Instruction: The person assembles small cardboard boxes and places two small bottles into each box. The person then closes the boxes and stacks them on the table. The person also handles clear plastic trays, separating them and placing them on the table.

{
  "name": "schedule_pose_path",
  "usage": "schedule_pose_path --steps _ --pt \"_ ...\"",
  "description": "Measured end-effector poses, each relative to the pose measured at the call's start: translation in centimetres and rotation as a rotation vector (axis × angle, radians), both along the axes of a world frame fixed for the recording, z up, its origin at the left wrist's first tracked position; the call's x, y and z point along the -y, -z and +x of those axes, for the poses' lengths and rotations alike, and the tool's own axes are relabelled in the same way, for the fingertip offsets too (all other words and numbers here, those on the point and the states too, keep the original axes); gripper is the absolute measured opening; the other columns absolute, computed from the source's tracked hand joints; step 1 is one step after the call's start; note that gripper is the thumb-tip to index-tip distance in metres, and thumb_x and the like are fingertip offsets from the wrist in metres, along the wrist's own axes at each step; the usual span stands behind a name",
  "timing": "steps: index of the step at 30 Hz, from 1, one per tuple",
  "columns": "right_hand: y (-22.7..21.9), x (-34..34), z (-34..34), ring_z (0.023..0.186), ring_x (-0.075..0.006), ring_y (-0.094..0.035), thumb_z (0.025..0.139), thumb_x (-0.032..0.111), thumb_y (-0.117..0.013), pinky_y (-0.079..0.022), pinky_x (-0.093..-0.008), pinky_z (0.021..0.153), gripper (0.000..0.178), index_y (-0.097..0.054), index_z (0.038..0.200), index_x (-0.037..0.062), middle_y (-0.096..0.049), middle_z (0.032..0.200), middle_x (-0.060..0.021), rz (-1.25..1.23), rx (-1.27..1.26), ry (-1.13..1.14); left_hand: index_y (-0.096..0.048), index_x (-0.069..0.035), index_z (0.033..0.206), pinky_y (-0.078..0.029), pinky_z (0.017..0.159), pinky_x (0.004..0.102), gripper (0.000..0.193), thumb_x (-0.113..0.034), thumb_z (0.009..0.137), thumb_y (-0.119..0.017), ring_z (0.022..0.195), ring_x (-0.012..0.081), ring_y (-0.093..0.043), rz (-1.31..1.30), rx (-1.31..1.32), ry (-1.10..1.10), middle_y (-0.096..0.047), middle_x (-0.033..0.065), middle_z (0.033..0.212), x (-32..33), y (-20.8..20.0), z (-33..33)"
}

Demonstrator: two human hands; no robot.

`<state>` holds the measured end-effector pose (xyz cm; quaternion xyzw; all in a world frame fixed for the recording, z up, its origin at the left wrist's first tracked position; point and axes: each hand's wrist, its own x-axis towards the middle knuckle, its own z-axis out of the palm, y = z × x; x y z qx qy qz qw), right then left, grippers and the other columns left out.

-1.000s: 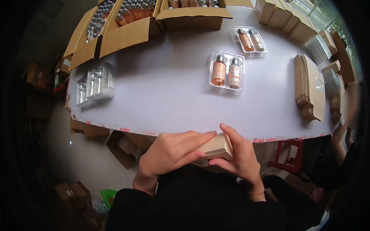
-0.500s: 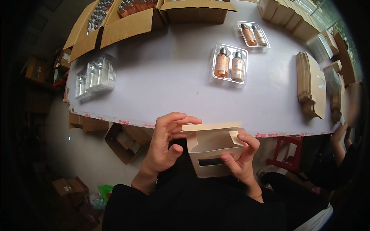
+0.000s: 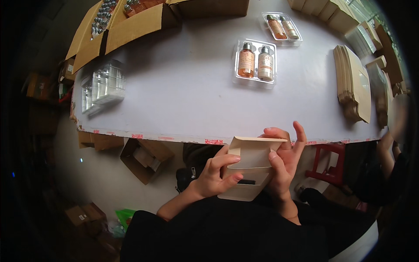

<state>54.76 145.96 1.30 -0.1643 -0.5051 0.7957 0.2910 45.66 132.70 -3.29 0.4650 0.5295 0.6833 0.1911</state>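
Just off the table's near edge, I hold a cream cardboard box (image 3: 239, 192) with a window cut in its side. Its top is uncovered and a flap stands up at the far side. My left hand (image 3: 217, 175) grips the left side, with its thumb near the window and fingers at the rim. On the right side, my right hand (image 3: 283, 163) has its thumb at the upper corner; its index finger is raised behind the flap. Beyond on the table, a clear plastic tray (image 3: 255, 84) holds an amber bottle (image 3: 246, 62) and a whitish bottle (image 3: 265, 64).
A second filled tray (image 3: 283, 29) lies farther back. Clear empty trays (image 3: 107, 83) are stacked at left, flat cartons (image 3: 352, 83) at right. Open brown boxes (image 3: 137, 35) of bottles line the far left. A red stool (image 3: 327, 162) and another person's arm (image 3: 385, 153) are at right.
The left hand, apart from the box's side before, has closed on it. The box has shifted slightly right, and the right hand's fingers have risen behind the flap. The view has shifted a little.
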Motion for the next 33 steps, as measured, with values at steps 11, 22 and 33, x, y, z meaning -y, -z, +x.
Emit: schedule_pose_path --steps 11,22,33 --pt "0.7 -1.1 1.8 0.101 -0.022 -0.055 0.078 0.001 -0.053 -0.041 -0.0347 0.091 0.014 -0.053 0.092 0.0001 -0.058 0.112 -0.0162 0.187 0.072 -0.323 -0.014 -0.011 0.122 -0.033 0.096 0.0412 0.054 -0.015 0.088 -0.056 0.112 0.027 -0.042 -0.069 0.347 0.12 -0.04 0.0241 0.125 0.7 0.7 0.9" --pt "-0.8 -0.7 2.0 0.099 -0.0204 -0.057 0.084 0.002 -0.049 -0.044 -0.0329 0.088 0.015 -0.049 0.098 -0.0028 -0.059 0.112 -0.0186 0.174 0.264 -0.282 0.01 -0.007 0.14 -0.031 0.099 0.0413 0.089 -0.031 0.087 -0.058 0.121 0.0325 -0.038 -0.224 0.075 0.268 -0.03 0.0236 0.136 2.1 0.0 0.8" --pt "2.0 -2.1 3.5 0.093 -0.03 -0.059 0.087 0.04 -0.051 -0.047 -0.0358 0.077 0.037 -0.06 0.089 0.0039 -0.059 0.112 -0.0187 0.578 0.05 -0.329 -0.019 -0.016 0.134 -0.036 0.096 0.0416 0.06 -0.036 0.089 -0.052 0.123 0.0332 -0.036 -0.02 0.37 0.309 -0.026 0.0305 0.134 0.7 0.2 1.1"
